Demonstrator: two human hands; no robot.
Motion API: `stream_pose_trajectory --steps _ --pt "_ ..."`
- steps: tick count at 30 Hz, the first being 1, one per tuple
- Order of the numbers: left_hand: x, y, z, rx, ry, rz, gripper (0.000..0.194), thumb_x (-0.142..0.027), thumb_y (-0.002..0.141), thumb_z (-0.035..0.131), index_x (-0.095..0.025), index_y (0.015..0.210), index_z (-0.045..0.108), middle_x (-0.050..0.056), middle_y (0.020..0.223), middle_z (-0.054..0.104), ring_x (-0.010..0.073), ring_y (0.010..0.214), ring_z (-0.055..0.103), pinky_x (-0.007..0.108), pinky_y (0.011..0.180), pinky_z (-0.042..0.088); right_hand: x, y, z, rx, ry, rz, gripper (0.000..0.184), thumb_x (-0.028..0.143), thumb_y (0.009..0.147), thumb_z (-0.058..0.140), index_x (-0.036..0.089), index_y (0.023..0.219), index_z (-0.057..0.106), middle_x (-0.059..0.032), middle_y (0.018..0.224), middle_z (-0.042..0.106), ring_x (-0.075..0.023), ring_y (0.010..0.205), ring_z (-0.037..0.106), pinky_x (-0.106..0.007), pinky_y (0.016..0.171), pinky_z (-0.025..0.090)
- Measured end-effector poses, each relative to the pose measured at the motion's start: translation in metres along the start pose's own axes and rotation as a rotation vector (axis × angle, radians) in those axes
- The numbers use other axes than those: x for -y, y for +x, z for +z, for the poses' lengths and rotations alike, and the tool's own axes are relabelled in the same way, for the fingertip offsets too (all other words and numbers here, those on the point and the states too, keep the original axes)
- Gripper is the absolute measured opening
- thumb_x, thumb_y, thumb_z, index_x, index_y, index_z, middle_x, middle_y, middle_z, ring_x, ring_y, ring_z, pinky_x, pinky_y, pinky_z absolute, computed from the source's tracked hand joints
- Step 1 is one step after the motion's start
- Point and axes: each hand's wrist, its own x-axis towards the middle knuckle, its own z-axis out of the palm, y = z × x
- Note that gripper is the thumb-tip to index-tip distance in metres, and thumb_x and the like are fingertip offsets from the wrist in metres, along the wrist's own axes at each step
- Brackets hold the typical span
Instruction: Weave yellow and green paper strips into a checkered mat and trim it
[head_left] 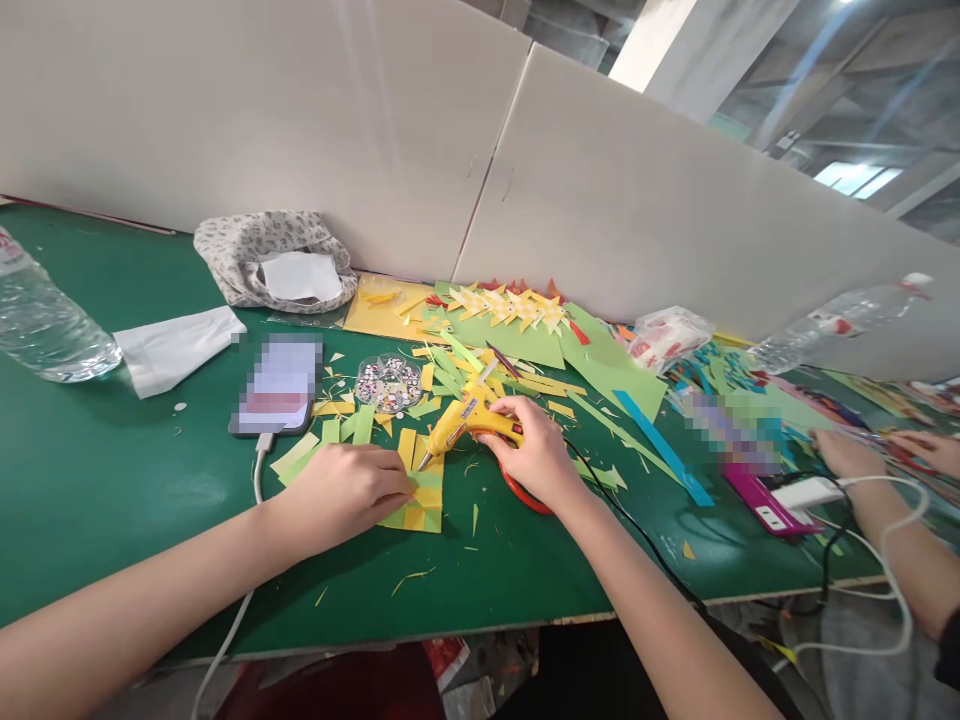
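My right hand [534,452] is wrapped round the handle of a yellow hot glue gun [459,424]. The gun's metal nozzle points down and left at a woven piece of green and yellow paper strips [426,505]; whether it touches the paper I cannot tell. My left hand [352,492] has its fingers pressed together on the left part of that weave, pinching the paper. Red scissor handles [525,492] lie partly hidden under my right hand. A clear flower-shaped case of small beads or eyes [388,382] lies just beyond the weave.
A charging phone [279,385] lies left, its cable crossing the table's front edge. Behind are paper scraps and woven paper fish [510,308]. A magenta power strip [765,500], cords and a co-worker's hands [847,455] are right. Water bottles [56,315] lie at both sides.
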Motion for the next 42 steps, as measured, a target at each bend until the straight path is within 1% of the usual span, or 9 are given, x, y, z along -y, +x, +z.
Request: stream_pose_trajectory --steps 15,23,27,30,33,36,38,40,42 --pt "-0.002 0.001 -0.003 0.016 -0.008 -0.011 0.027 -0.029 0.090 0.041 -0.024 0.084 0.067 0.000 0.081 0.068 0.0125 0.069 0.064 0.019 0.051 0.041 0.003 -0.001 0.000 0.017 0.013 -0.037 0.026 0.021 0.071 0.063 0.024 0.092 0.048 -0.0048 0.095 0.059 -0.0220 0.088 0.058 -0.035 0.073 0.047" --pt "-0.004 0.000 -0.001 0.027 0.094 -0.112 0.016 -0.029 0.085 0.049 -0.017 0.076 0.055 -0.002 0.068 0.061 0.0119 0.056 0.058 0.021 0.042 0.029 -0.007 0.007 0.001 -0.261 0.006 0.155 0.030 0.034 0.068 0.066 0.022 0.088 0.046 -0.0038 0.087 0.059 -0.0209 0.080 0.058 -0.033 0.071 0.046" --pt "-0.003 0.000 -0.001 0.011 0.104 -0.042 0.019 -0.030 0.088 0.044 -0.021 0.084 0.060 -0.002 0.071 0.061 0.0118 0.058 0.058 0.021 0.043 0.029 -0.019 0.011 0.008 -0.270 -0.079 0.186 0.030 0.036 0.071 0.063 0.021 0.090 0.045 -0.0066 0.089 0.058 -0.0236 0.083 0.057 -0.038 0.072 0.047" --pt "-0.002 0.000 -0.001 -0.010 0.106 -0.013 0.022 -0.030 0.089 0.042 -0.026 0.091 0.064 -0.002 0.070 0.061 0.0113 0.058 0.058 0.022 0.042 0.028 -0.013 0.010 0.005 -0.289 -0.171 0.080 0.023 0.032 0.076 0.058 0.020 0.092 0.046 -0.0114 0.099 0.057 -0.0275 0.098 0.053 -0.044 0.081 0.044" --pt "-0.001 0.001 -0.001 -0.012 0.105 -0.009 0.023 -0.031 0.089 0.043 -0.028 0.091 0.066 -0.002 0.068 0.060 0.0109 0.056 0.058 0.022 0.042 0.028 0.010 0.002 -0.001 -0.305 -0.094 -0.094 0.015 0.019 0.079 0.051 0.022 0.093 0.047 -0.0102 0.105 0.058 -0.0243 0.101 0.053 -0.043 0.087 0.043" --pt "-0.001 0.001 0.000 0.006 0.116 -0.017 0.024 -0.032 0.089 0.043 -0.030 0.092 0.066 -0.002 0.067 0.060 0.0112 0.056 0.058 0.022 0.042 0.027 0.038 -0.013 0.003 -0.121 0.059 -0.332 0.021 0.008 0.077 0.046 0.024 0.090 0.049 -0.0044 0.095 0.064 -0.0190 0.093 0.058 -0.038 0.084 0.045" --pt "-0.001 0.001 0.000 0.029 0.132 -0.021 0.025 -0.032 0.090 0.042 -0.031 0.094 0.066 -0.002 0.065 0.059 0.0115 0.055 0.058 0.021 0.042 0.027 0.050 -0.022 0.012 0.015 0.078 -0.490 0.024 0.005 0.074 0.043 0.022 0.090 0.050 -0.0042 0.093 0.066 -0.0180 0.092 0.059 -0.038 0.084 0.045" --pt "-0.001 0.001 0.001 0.047 0.142 -0.023 0.025 -0.032 0.090 0.041 -0.030 0.093 0.066 -0.002 0.064 0.059 0.0116 0.054 0.058 0.021 0.041 0.026 0.056 -0.027 0.021 0.081 0.056 -0.565 0.026 0.005 0.074 0.040 0.020 0.090 0.052 -0.0057 0.090 0.067 -0.0189 0.093 0.059 -0.039 0.084 0.044" --pt "-0.001 0.001 0.001 0.054 0.145 -0.027 0.025 -0.033 0.090 0.041 -0.030 0.091 0.066 -0.002 0.062 0.059 0.0116 0.052 0.058 0.021 0.040 0.025 0.056 -0.029 0.027 0.098 0.042 -0.570 0.026 0.005 0.074 0.039 0.019 0.090 0.054 -0.0061 0.086 0.068 -0.0194 0.091 0.059 -0.040 0.082 0.044"
